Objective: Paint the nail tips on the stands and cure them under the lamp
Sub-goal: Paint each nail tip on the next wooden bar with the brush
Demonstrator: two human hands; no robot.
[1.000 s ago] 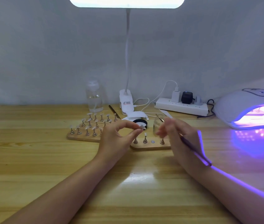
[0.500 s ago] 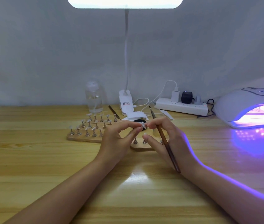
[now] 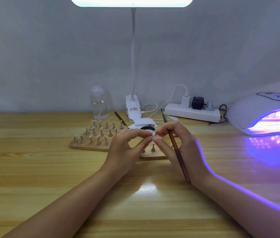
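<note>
My left hand (image 3: pixel 127 148) pinches a small white nail tip (image 3: pixel 154 134) between thumb and forefinger, held above a small wooden stand board (image 3: pixel 153 158). My right hand (image 3: pixel 180 145) touches the same tip with its fingertips and holds a thin brown brush (image 3: pixel 175 146) that lies across the fingers, bristle end pointing away from me. A larger wooden board (image 3: pixel 87 146) to the left carries several metal stands topped with nail tips. At the right edge the white curing lamp (image 3: pixel 259 110) glows purple, with a board inside it.
A clear bottle (image 3: pixel 99 105), the desk lamp's clip base (image 3: pixel 133 109), a white power strip (image 3: pixel 192 113) with plugs and cables, and a black-rimmed pot (image 3: pixel 147 128) stand behind my hands. Another brush (image 3: pixel 120 118) lies by the bottle.
My right hand moved left to meet the left hand at the nail tip. The brush swung from pointing back along my wrist to lying upright across my fingers.
</note>
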